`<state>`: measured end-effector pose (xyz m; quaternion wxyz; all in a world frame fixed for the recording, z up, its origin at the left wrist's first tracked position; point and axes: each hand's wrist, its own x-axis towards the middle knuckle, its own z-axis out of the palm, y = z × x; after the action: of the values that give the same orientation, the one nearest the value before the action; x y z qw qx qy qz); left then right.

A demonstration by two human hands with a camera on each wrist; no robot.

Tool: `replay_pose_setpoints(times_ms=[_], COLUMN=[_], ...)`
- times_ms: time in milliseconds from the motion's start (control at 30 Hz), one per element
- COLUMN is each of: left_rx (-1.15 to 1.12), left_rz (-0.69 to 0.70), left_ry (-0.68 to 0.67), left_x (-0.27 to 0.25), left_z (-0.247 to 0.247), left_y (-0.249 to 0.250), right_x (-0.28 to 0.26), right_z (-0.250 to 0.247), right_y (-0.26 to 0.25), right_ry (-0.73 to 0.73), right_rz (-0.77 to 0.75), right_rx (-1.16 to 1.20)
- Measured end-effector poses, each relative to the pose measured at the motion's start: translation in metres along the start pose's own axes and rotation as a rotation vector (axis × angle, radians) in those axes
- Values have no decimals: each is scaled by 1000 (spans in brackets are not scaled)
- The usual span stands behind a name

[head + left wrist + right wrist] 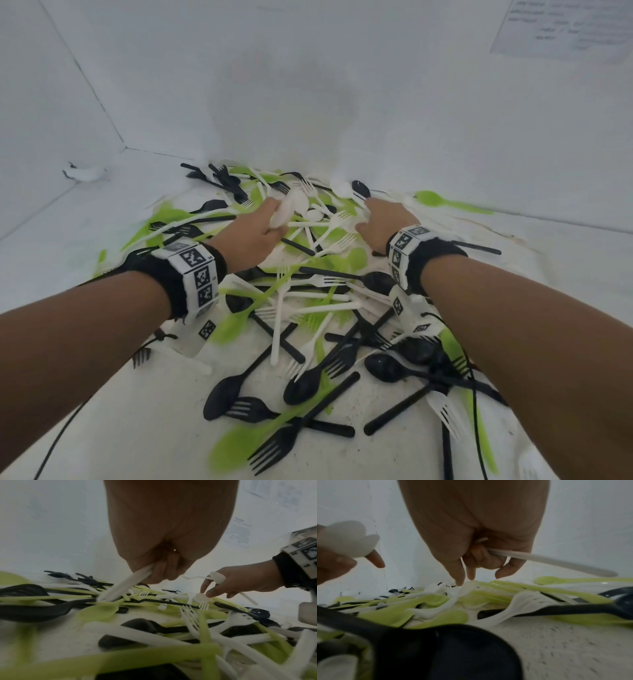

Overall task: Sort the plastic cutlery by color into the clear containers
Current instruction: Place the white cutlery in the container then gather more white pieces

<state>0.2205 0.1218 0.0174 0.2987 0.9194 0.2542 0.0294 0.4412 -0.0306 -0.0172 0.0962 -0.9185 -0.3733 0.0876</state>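
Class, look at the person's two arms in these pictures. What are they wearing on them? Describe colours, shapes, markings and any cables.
Both forearms are bare, with no sleeves. Each wrist carries a black fabric band under a white boxy cuff printed with square black-and-white code markers; the right cuff matches. Small white tagged blocks hang below, and thin black cables trail from them.

A: The head view looks down and forward over the cutlery pile toward the white wall.
B: Both wrist views sit low, close above that pile, facing the wall.
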Motion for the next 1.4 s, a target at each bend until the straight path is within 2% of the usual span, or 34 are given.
replay_pose_setpoints(times_ms=[200,400,567,733,900,1067,1233,1400], left_rx=[67,88,47,119,296,315,216,-95], left_rz=[-11,-25,1,50,37,61,43,-17], left_ry=[-3,46,87,131,12,-33,-60,83], left_x=[0,8,36,78,120,139,148,141], left_z=[4,-5,-6,0,2,9,17,23], left_y=[-8,-4,-4,-14,-35,-36,-32,-27], right_x=[18,20,2,-34,-55,-69,-78,-71], right_z=[9,4,-12,-22,-21,-11,-7,-11], right_y=[3,0,-5,-19,-28,-36,-39,-42], right_ry=[-6,-7,73,126,153,187,305,421], right_rz=[-63,-65,3,119,248,362,419,444], right_rx=[-78,-51,20,73,112,155,284,407])
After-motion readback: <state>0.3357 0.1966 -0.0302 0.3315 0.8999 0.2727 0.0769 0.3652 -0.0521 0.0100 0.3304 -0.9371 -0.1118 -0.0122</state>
